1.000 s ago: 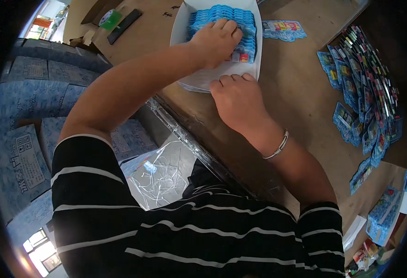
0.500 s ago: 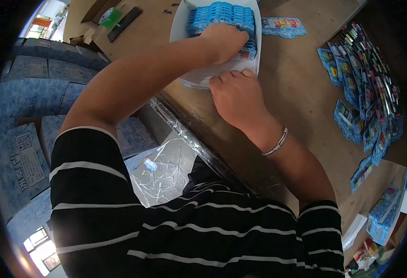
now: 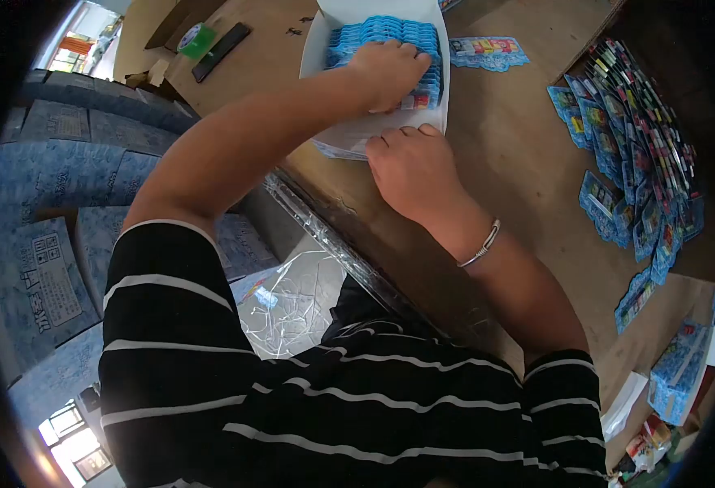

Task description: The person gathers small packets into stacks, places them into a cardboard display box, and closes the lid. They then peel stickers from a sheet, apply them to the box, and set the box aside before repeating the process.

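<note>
A white cardboard box [image 3: 318, 49] stands on the wooden table [image 3: 520, 163], and a tight row of blue packets [image 3: 382, 32] fills it. My left hand [image 3: 390, 73] lies inside the box, fingers curled over the near end of the row. My right hand [image 3: 410, 167] presses on the box's near flap with its fingers bent over the edge. A metal bracelet [image 3: 479, 244] circles my right wrist. My left hand hides the nearest packets.
One loose blue packet [image 3: 488, 51] lies right of the box. A long heap of the same packets [image 3: 634, 154] covers the table's right side. A green tape roll [image 3: 195, 39] and a black bar [image 3: 222, 50] lie far left. Blue printed cartons [image 3: 56, 203] and clear film [image 3: 292, 301] sit below the table edge.
My left hand slid down over the near end of the packet row, then shifted back a little. My right hand stayed on the box's near flap.
</note>
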`<state>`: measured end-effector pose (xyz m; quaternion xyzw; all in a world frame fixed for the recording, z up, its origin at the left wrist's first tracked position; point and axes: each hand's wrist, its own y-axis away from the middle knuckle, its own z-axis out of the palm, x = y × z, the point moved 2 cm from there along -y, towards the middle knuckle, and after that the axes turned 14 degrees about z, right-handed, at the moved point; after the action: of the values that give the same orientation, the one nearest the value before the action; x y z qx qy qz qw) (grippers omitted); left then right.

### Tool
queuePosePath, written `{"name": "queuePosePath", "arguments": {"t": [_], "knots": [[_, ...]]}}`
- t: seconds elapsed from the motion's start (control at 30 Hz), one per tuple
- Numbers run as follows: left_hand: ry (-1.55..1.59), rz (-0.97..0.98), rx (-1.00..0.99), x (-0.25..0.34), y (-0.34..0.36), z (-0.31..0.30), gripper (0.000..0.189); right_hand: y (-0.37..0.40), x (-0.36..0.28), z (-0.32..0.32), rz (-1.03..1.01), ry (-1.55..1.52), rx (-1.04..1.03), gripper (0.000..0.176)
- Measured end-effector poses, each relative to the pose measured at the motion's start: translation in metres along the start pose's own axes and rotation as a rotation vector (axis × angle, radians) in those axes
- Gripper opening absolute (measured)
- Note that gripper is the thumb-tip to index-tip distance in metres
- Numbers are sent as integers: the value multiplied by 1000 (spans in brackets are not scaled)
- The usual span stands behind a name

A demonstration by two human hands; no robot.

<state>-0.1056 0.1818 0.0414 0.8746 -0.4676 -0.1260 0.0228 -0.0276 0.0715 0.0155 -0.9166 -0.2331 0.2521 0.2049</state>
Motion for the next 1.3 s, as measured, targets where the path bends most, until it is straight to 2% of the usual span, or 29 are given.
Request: {"name": "queuePosePath", "arguments": {"t": [0.17,0.23,0.33,0.47,0.57,0.63,0.87,0.97,1.03,1.17,1.23,1.3], "knots": [[-179,69,-57,9,4,-10,89,-1,0,1,-8,8,4,9],[-272,40,160,4,6,-1,101,-1,1,2,-6,-9,6,10],[-94,44,112,-9,-5,6,110,1,1,2,-1,7,6,6],[-139,69,57,-11,-3,1,106,-1,1,0,-7,14,-34,8],[-128,172,87,-8,2,3,105,3,1,-2,12,18,-37,9],[-170,66,95,2,8,-5,104,2,3,-3,13,21,-26,9],[-44,-104,120,-5,42,-31,90,0,2,-3,11,-1,-4,9],[-72,-53,99,-7,48,-25,84,0,1,-2,4,-8,7,9],[-86,89,318,-9,48,-18,81,0,2,-2,-1,3,7,9],[-82,121,343,-21,38,5,76,1,2,-4,-15,-2,-12,7],[51,112,346,-17,39,2,72,2,2,-4,-16,0,-38,8],[42,81,308,-10,42,-16,72,2,2,-3,-14,3,-21,9]]}}
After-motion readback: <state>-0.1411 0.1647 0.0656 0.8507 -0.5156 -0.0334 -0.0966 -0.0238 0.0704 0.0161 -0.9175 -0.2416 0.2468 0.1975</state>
